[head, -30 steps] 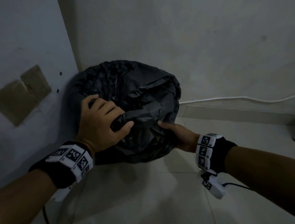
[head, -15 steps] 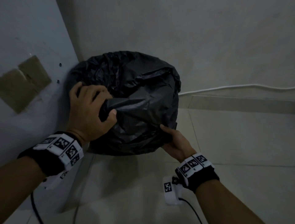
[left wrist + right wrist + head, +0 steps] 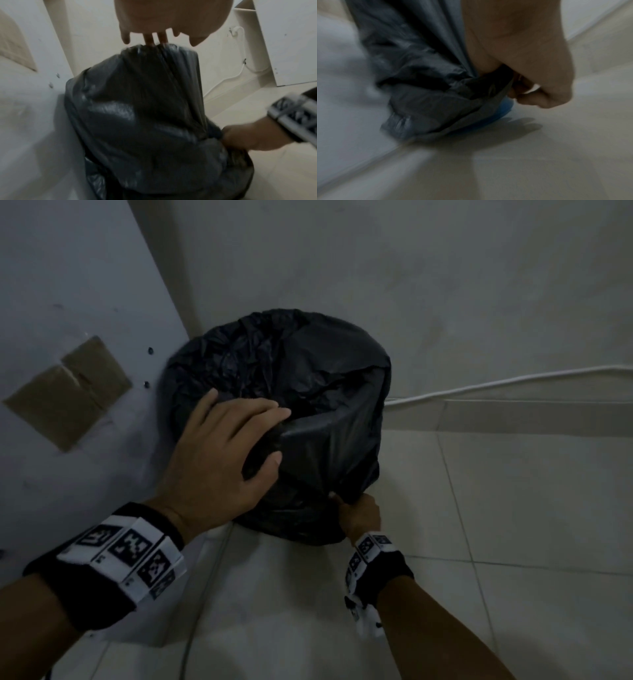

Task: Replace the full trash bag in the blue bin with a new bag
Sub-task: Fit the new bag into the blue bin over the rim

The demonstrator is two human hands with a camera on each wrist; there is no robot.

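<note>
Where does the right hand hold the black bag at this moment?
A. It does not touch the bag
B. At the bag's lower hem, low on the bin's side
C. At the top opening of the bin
B: the right hand pinches the lower hem of the black bag low on the side, just above the blue bin.

This looks like a plain corner of a room in a home. The floor [image 3: 513,542] has big pale tiles. Bare pale walls [image 3: 376,268] meet at the far corner. A thin white cable [image 3: 513,378] runs low along the right wall. Brown tape patches [image 3: 68,392] stick on the left panel.
</note>
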